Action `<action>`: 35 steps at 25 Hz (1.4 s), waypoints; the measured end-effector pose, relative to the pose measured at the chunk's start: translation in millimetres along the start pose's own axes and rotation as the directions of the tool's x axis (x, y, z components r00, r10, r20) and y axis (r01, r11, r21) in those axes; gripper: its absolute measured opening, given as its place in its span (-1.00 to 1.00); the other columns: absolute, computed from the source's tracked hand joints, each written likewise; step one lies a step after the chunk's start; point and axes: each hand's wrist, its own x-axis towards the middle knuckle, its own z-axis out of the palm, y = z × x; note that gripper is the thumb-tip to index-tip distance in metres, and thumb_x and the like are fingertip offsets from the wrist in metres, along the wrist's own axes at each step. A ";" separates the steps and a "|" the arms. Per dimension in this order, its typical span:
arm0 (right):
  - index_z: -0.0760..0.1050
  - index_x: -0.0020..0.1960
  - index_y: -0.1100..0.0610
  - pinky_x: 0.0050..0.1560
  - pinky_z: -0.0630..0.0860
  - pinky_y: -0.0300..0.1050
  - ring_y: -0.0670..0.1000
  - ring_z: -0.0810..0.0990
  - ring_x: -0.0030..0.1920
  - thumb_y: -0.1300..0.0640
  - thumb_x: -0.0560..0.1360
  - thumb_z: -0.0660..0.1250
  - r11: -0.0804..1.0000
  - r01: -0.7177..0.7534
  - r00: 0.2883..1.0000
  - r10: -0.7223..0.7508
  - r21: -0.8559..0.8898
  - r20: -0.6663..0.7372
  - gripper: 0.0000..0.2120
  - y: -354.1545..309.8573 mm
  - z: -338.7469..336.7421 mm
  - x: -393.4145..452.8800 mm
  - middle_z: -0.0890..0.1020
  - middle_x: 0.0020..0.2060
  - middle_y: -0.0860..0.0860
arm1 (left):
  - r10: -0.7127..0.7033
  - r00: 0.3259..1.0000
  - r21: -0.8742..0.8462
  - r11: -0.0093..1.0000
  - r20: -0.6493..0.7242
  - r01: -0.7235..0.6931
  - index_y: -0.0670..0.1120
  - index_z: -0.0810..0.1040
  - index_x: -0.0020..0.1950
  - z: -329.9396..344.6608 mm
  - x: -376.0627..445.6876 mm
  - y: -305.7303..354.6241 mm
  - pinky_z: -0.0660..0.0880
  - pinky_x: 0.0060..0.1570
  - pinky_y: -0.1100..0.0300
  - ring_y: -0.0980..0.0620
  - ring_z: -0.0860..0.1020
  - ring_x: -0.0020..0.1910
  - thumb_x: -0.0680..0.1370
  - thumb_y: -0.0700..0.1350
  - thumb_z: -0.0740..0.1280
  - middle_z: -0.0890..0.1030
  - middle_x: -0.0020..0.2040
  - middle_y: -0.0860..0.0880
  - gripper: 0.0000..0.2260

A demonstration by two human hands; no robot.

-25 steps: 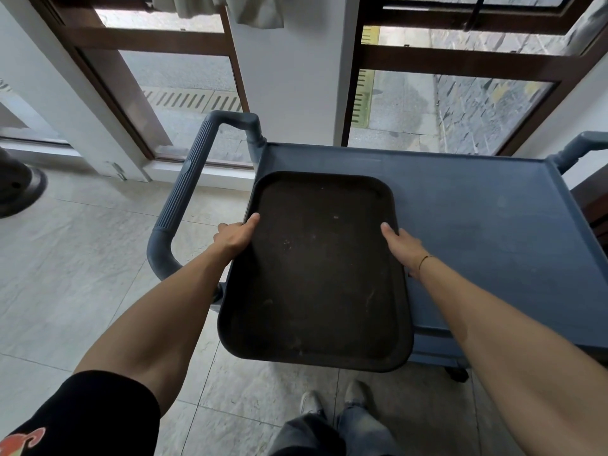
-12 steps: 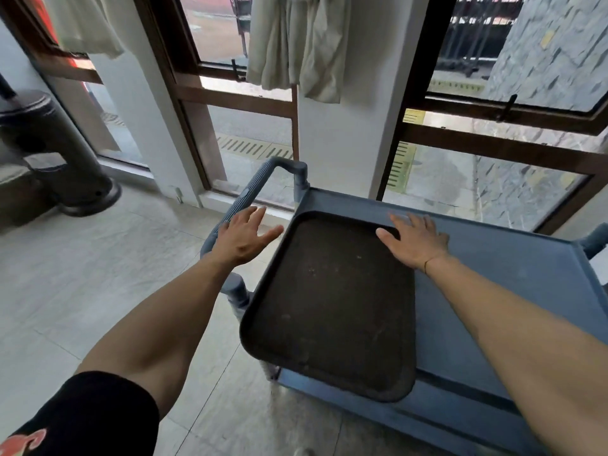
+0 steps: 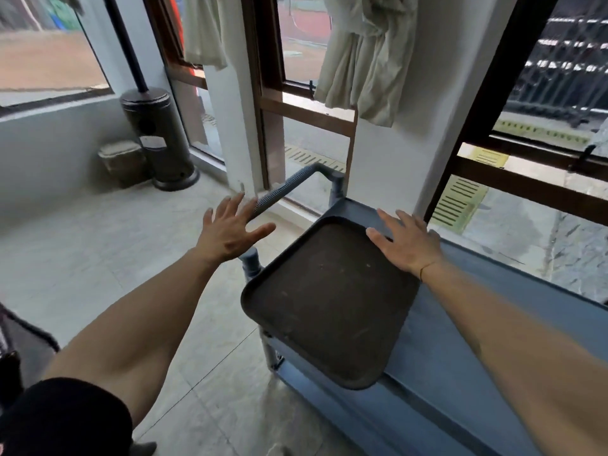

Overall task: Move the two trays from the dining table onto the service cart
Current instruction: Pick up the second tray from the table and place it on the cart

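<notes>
tray (image 3: pixel 329 301): sitting on the cart (image 3: pixel 467 350), between my hands
left hand (image 3: pixel 230 232): fingers spread, holding nothing
right hand (image 3: pixel 406 241): spread flat, empty, over the tray's far corner

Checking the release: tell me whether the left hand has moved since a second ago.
Yes. The left hand has left the tray rim, now open, out beside the cart handle.

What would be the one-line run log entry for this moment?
tray: on service cart, near end overhangs | left hand: open, empty | right hand: open, by tray's far corner | second tray: not in view
</notes>
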 end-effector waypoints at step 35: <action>0.13 0.52 -0.18 0.37 0.17 0.31 0.14 0.09 0.51 -0.42 0.51 -0.05 0.093 0.977 0.076 -0.993 0.193 0.091 -0.35 -611.9 61.0 -421.9 0.19 0.54 0.06 | -0.978 -0.001 -0.110 0.022 -0.207 0.994 0.17 0.07 0.60 -96.3 -823.1 -262.3 0.01 0.47 -0.20 0.00 -0.02 0.60 0.38 0.56 -0.08 0.01 0.64 0.05 -0.14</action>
